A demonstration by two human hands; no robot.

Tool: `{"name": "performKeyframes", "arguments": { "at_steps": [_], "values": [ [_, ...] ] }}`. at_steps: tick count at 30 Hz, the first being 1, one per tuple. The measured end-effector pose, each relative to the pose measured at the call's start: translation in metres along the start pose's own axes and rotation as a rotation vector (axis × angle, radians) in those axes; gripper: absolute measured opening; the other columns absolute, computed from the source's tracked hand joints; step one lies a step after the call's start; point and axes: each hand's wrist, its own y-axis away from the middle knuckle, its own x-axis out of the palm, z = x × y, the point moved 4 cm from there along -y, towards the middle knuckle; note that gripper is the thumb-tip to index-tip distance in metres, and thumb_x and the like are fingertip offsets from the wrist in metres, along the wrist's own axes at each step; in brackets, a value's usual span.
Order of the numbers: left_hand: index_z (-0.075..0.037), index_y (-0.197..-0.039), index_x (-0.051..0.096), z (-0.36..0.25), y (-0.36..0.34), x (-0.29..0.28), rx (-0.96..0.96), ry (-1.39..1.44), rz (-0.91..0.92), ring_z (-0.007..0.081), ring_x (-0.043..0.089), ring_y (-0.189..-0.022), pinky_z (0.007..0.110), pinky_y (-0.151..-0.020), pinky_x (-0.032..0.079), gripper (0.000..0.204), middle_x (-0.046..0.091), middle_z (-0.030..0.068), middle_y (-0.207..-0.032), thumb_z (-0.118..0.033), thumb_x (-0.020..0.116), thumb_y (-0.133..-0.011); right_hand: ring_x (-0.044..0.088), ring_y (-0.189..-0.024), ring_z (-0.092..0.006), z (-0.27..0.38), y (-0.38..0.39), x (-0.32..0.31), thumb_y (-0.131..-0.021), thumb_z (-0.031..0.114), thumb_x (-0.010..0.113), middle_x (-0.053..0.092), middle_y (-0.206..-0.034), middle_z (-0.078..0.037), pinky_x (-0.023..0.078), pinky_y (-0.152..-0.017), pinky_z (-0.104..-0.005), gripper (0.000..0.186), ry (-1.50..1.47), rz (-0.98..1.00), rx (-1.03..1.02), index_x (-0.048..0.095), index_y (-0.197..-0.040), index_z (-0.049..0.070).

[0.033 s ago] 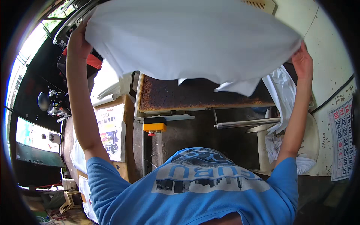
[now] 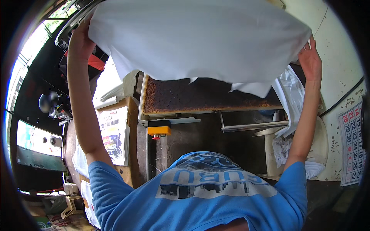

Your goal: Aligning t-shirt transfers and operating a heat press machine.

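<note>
A wide, plain white cloth is stretched between my raised hands, its lower edge wavy and hanging loose. At its far left corner, my left hand is closed on the edge, the fingertips partly hidden. My right hand grips the right corner with thumb and fingertips, the other fingers extended upward. Below the cloth lies a flat press bed with a dark, cracked surface and rusty brown edges. The cloth hides its far part. Whether the cloth touches the bed, I cannot tell.
A yellow switch box with a red button is fixed at the bed's front left. White cloth hangs by its right end, above a pale chair. Printed sheets lie on a brown box at left. A calendar hangs far right.
The cloth's loose lower edge has shifted and sagged slightly to the right. Its far right part now covers more of the pale slotted object behind. My hands have risen a touch.
</note>
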Motion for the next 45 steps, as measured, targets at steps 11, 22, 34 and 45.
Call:
{"name": "performKeyframes", "arguments": {
  "at_steps": [11,22,34,45],
  "values": [
    [-0.001,-0.114,0.050,-0.036,0.018,0.005,0.102,-0.179,-0.315,0.0132,0.055,-0.092,0.026,-0.078,0.044,0.030,0.058,0.0060,-0.103,-0.015,0.044,-0.088,0.049,-0.104,-0.0168,0.022,-0.016,0.014,-0.086,0.023,0.050,0.054,-0.110,-0.006,0.036,-0.091,-0.0322,0.037,0.122,0.149,0.169,0.046,-0.117,0.002],
    [-0.001,-0.124,0.039,-0.058,-0.021,-0.053,0.172,-0.349,-0.097,0.0102,0.052,-0.096,0.024,-0.085,0.041,0.038,0.052,0.0061,-0.114,-0.017,0.039,-0.091,0.038,-0.118,-0.0179,0.040,-0.082,0.075,-0.091,0.020,0.037,0.043,-0.126,-0.009,0.027,-0.101,-0.0310,0.037,0.301,-0.309,-0.142,0.042,-0.124,0.004],
    [0.000,-0.118,0.045,0.140,-0.217,-0.080,-0.283,-0.325,-0.105,0.0145,0.053,-0.077,0.027,-0.072,0.045,0.041,0.056,0.0090,-0.089,-0.008,0.055,-0.079,0.046,-0.105,-0.0166,-0.123,-0.292,0.000,-0.081,0.024,0.058,0.051,-0.110,-0.006,0.032,-0.093,-0.0301,0.038,0.407,0.050,0.101,0.049,-0.111,0.002],
    [-0.003,-0.130,0.032,0.148,-0.282,-0.053,0.275,-0.102,0.088,0.0164,0.052,-0.089,0.028,-0.078,0.044,0.056,0.049,0.0104,-0.112,0.002,0.050,-0.077,0.048,-0.104,-0.0173,-0.154,-0.327,-0.026,-0.084,0.021,0.053,0.053,-0.109,-0.008,0.036,-0.090,-0.0324,0.032,0.141,-0.059,-0.083,0.048,-0.109,0.002]
  ]
}}
